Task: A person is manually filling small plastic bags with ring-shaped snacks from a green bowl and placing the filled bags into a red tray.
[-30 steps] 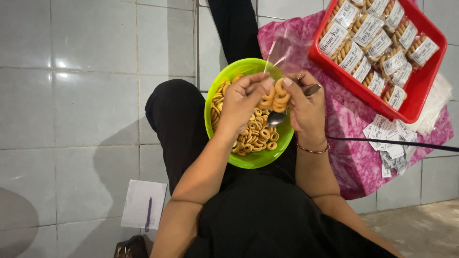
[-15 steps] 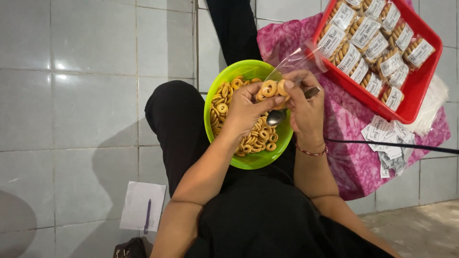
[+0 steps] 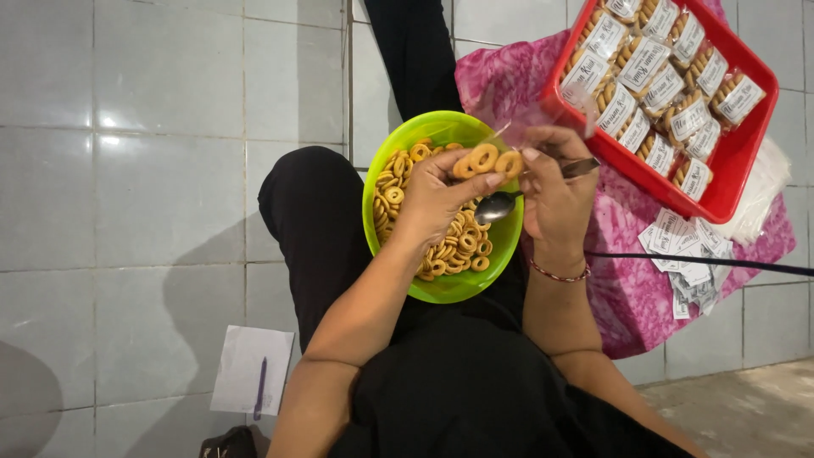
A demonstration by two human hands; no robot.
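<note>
The red tray (image 3: 739, 182) runs off the top edge (its labels unreadably small); a brown bag (image 3: 227, 444) is cut off below.

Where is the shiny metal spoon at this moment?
In the head view, the metal spoon is in the right hand, its bowl over the right rim of the green plastic bowl, just below the ring-shaped biscuits.

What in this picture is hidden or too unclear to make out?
Head view only:
- Bag: clear film, edges hard to trace; its mouth is hidden by the right hand.
- Bowl: its middle is covered by the left hand holding rings.
- Tray: top cut off by the frame.
- Spoon: handle partly inside the right hand.
</note>
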